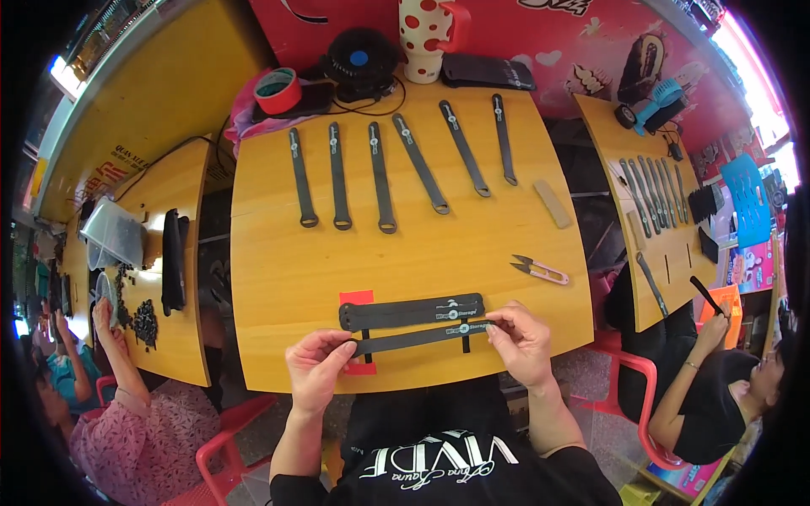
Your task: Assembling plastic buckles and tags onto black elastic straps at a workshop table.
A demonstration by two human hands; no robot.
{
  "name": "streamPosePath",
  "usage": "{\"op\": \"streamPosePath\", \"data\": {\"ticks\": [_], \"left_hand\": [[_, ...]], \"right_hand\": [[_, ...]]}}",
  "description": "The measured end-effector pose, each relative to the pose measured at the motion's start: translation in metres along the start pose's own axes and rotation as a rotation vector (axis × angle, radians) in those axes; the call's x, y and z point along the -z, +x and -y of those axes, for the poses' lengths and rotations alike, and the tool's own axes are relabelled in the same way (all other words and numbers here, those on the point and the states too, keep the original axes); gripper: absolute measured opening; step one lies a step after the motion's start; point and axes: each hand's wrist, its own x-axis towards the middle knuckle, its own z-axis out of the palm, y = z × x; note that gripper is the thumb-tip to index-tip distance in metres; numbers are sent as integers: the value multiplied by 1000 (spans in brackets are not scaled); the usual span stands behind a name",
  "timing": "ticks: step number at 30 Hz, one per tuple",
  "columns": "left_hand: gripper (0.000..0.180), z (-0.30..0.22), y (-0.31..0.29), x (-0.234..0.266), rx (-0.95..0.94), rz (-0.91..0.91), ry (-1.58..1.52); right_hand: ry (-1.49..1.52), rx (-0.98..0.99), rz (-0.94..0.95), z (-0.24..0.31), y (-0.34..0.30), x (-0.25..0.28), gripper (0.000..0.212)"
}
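Observation:
A dark grey strap (413, 338) with a pale printed mark stretches level between my hands, low over the table's near edge. My left hand (315, 367) pinches its left end between thumb and fingers; my right hand (523, 346) pinches the right end. Just beyond lies a flat stack of similar straps (396, 315). Red tape (356, 298) shows on the table beside the stack's left end. Two short black bands, a left one (368, 352) and a right one (465, 341), run crosswise under the held strap.
Several looped straps (380, 173) lie in a row at the far side. Pink-handled thread snips (540, 270) and a beige strip (553, 204) lie at right. Behind are a tape roll (277, 91), a black fan (359, 59) and a dotted tumbler (422, 42). People work at both side tables.

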Motion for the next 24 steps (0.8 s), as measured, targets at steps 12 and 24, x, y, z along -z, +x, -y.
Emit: {"op": "streamPosePath", "data": {"ticks": [12, 24], "left_hand": [[13, 5, 11, -1, -20, -124, 49], [13, 6, 14, -2, -56, -150, 57]], "right_hand": [[-102, 44, 3, -9, 11, 2, 17], [-103, -126, -110, -7, 10, -8, 20]]}}
